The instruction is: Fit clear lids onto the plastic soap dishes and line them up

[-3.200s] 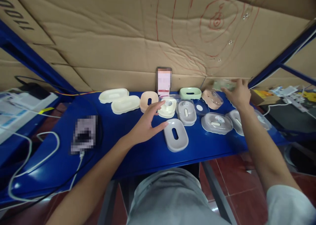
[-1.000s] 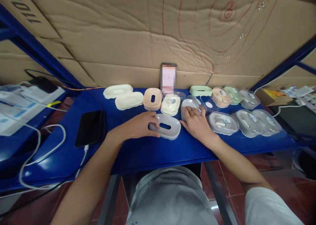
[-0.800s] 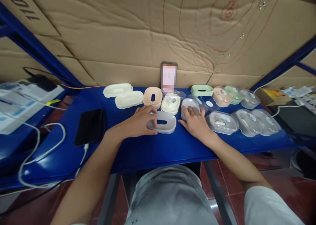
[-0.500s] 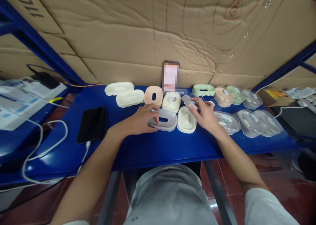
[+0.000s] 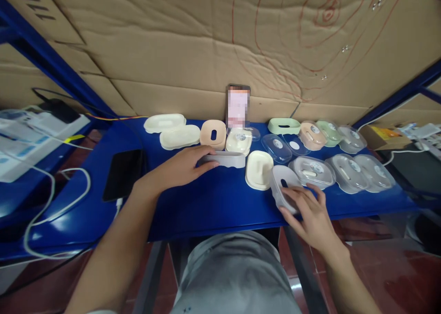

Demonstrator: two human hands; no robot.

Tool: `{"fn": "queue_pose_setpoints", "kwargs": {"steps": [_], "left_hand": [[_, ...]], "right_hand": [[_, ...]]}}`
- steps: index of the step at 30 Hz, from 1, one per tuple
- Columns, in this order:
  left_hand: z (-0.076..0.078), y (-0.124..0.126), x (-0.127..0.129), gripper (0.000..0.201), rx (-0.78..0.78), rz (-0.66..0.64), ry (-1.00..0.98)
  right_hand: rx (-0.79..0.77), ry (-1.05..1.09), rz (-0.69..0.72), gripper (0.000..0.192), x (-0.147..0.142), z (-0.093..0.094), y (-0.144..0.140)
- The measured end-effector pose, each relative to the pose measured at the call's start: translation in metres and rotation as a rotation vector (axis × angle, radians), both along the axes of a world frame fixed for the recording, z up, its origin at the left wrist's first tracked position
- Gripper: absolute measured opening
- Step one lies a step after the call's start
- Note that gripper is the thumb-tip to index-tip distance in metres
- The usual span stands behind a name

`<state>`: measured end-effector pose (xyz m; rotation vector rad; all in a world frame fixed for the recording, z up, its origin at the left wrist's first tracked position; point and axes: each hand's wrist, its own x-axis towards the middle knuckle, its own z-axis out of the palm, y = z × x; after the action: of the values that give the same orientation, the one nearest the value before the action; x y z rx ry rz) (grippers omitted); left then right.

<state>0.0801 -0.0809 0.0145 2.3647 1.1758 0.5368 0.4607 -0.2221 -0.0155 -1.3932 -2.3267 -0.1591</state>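
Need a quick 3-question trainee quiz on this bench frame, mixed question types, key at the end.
1. True or false: the left hand grips the grey slotted tray.
2. The right hand rests on: A) the black phone, B) the clear lid, C) the green tray.
3. What stands against the cardboard behind the dishes?

Key:
1. True.
2. B, at the blue table's front edge.
3. An upright phone.
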Motion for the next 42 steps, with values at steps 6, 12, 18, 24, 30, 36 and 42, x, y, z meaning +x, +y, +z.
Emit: {"fn": "queue_pose_setpoints", "kwargs": {"steps": [6, 12, 18, 24, 30, 36, 42], "left_hand": [[-0.022, -0.037, -0.005, 0.023, 0.082, 0.066, 0.163], [-0.059, -0.078, -0.009, 0.025, 0.21, 0.238, 0.1], [-0.071, -0.09, -0.007, 0.026, 0.332, 0.302, 0.061], [-0.05, -0.111, 0.022, 0.047, 0.463, 0.217, -0.008], [-0.046, -0.117, 0.065, 0.051, 0.345, -0.049, 0.024], [-0.053, -0.118, 0.072, 0.036, 0.288, -0.072, 0.08], [-0.062, -0.139, 0.062, 0.037, 0.301, 0.084, -0.018]], "right_hand": [[0.048, 0.025, -0.121, 0.04, -0.02, -0.008, 0.01], [-0.02, -0.144, -0.22, 0.052, -0.083, 0.006, 0.066], [-0.097, -0.22, -0.165, 0.056, -0.095, -0.004, 0.07], [-0.213, -0.106, 0.143, 0.053, -0.057, -0.01, 0.047], [-0.367, -0.074, 0.386, 0.056, -0.021, 0.001, 0.028], [-0.338, 0.004, 0.267, 0.053, -0.018, 0.009, 0.073], [-0.199, -0.29, -0.31, 0.07, -0.05, -0.011, 0.122]]}}
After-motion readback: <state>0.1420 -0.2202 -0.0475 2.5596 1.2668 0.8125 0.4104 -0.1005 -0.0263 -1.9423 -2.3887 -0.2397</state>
